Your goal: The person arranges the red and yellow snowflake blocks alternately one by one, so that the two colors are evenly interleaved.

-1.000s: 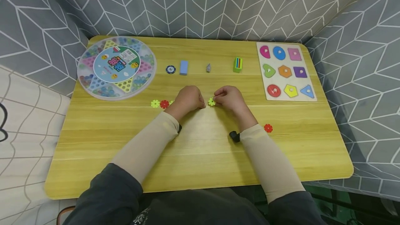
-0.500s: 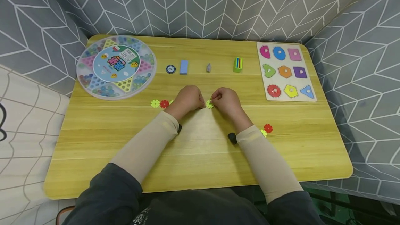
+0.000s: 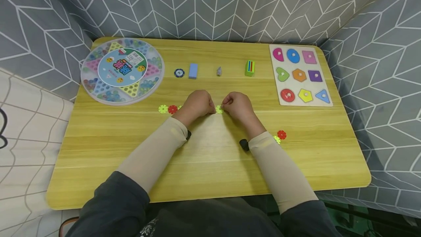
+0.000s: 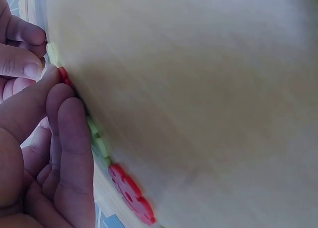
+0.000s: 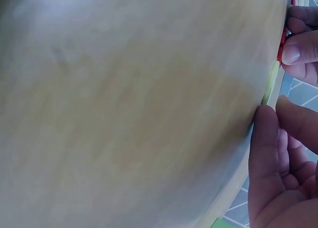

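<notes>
We are working at the middle of the table (image 3: 210,164), both hands meeting over one small spot. Our left hand (image 3: 196,104) is curling its fingers and pinching a red flower piece (image 4: 63,75), as the left wrist view is showing. Our right hand (image 3: 238,106) is pinching a yellow-green flower piece (image 3: 219,109) between thumb and fingertips, right where the two hands are touching. We are pressing the two pieces edge to edge; whether they are already locked together we cannot tell.

Just beyond the left hand's outer side, a yellow flower piece (image 3: 163,109) and another red flower piece (image 3: 172,109) are lying touching, apparently already joined, with a further green bit peeking out by the knuckles. Behind the right wrist, near the sleeve, two loose pieces, one red (image 3: 281,134) and one yellow-green (image 3: 277,139), are waiting untouched. So we are judging the chain as partly built, with at least those two left to add.

Farther ahead of the hands, a poker chip (image 3: 179,72), a blue block (image 3: 193,71), a small grey thing (image 3: 219,71) and a green block (image 3: 249,68) are sitting in a row. Far off to the left hand's side is a round marble game (image 3: 122,70); far to the right hand's side, a shape puzzle board (image 3: 300,75).
</notes>
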A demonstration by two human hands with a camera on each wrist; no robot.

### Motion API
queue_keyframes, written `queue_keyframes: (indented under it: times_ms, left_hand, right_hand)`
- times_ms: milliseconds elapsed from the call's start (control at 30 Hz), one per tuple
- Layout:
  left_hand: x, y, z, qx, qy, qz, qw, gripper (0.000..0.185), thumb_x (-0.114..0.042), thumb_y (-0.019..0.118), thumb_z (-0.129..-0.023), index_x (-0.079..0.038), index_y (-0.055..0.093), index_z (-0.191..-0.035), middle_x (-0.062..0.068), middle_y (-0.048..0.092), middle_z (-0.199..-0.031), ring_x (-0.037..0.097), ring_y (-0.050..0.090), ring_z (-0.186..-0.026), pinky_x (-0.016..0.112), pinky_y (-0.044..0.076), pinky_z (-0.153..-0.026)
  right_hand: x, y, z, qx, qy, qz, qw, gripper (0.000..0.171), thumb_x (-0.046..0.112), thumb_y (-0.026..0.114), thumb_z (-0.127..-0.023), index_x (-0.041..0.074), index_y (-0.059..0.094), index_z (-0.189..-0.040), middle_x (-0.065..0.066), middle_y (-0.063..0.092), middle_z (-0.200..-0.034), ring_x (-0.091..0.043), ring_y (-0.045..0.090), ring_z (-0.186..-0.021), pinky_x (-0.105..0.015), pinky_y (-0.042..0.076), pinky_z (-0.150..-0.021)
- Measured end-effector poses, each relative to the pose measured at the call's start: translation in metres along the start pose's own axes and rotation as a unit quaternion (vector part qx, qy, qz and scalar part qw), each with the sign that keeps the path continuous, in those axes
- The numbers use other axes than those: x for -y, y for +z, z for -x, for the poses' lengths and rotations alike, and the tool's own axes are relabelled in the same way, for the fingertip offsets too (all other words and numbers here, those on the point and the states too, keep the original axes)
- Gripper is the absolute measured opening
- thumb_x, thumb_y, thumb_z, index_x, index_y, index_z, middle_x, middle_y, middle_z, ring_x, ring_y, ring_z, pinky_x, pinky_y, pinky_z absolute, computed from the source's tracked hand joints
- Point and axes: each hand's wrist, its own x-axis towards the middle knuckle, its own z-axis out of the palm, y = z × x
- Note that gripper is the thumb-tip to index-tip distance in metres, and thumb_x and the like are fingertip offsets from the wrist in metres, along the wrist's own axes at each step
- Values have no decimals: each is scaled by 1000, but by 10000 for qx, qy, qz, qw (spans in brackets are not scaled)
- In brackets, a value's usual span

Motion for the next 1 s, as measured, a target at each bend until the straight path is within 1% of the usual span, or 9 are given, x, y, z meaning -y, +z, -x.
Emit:
queue_keyframes:
  times_ms: [200,367,467,600,700,867,933,1000]
  left_hand:
    - [-1,0,0,24,-32,-1,10000,8,-21,83,-88,-15,84,-83,-6,75,-87,16,66,-87,33,52,-87]
    - [-1,2,0,54,-39,65,10000,8,-20,83,-88,-14,83,-82,-6,75,-86,16,65,-86,33,53,-86]
    - [-1,3,-1,59,-24,84,9999,8,-20,83,-88,-14,83,-81,-6,75,-86,15,65,-86,33,53,-86]
    - [-3,4,-2,86,14,81,9999,8,-20,83,-88,-14,83,-83,-5,75,-87,16,66,-88,33,52,-87]
    - [-6,5,-2,93,63,86,9999,10,-21,83,-88,-13,82,-82,-5,74,-85,17,65,-85,33,52,-85]
    - [-19,3,-4,151,155,230,9995,16,-22,80,-92,-12,82,-80,-2,71,-72,16,61,-77,33,49,-84]
    - [-23,1,-6,130,207,243,9994,15,-22,79,-93,-12,82,-82,-1,71,-70,16,62,-76,33,48,-87]
    - [-24,-1,-8,66,254,202,9995,13,-22,79,-93,-12,83,-85,0,73,-74,17,64,-79,34,49,-90]
  right_hand:
    - [-3,2,-1,87,-133,114,9998,6,8,77,-91,6,72,-93,-7,70,-89,-23,64,-85,-38,52,-81]
    - [-4,4,0,99,-195,209,9995,7,7,79,-88,7,72,-90,-7,71,-87,-23,65,-83,-38,52,-80]
    - [-5,3,0,157,-111,167,9997,8,8,79,-89,6,72,-92,-7,71,-89,-24,65,-85,-38,52,-82]
    - [-8,-4,3,178,11,-5,9998,10,11,76,-93,5,72,-100,-9,70,-96,-25,64,-91,-39,51,-85]
    - [-11,-18,8,19,2,-202,9998,14,14,74,-95,4,73,-104,-10,70,-98,-26,64,-91,-39,52,-83]
    - [-28,-59,32,-235,91,-706,9972,23,19,73,-98,0,71,-111,-14,69,-99,-30,69,-87,-37,53,-72]
    - [-39,-76,44,-265,190,-729,9968,27,22,72,-100,-1,69,-115,-15,68,-101,-33,70,-89,-37,52,-71]
    - [-53,-91,55,-282,307,-598,9973,30,24,70,-101,-2,67,-117,-17,68,-103,-35,70,-91,-38,52,-72]
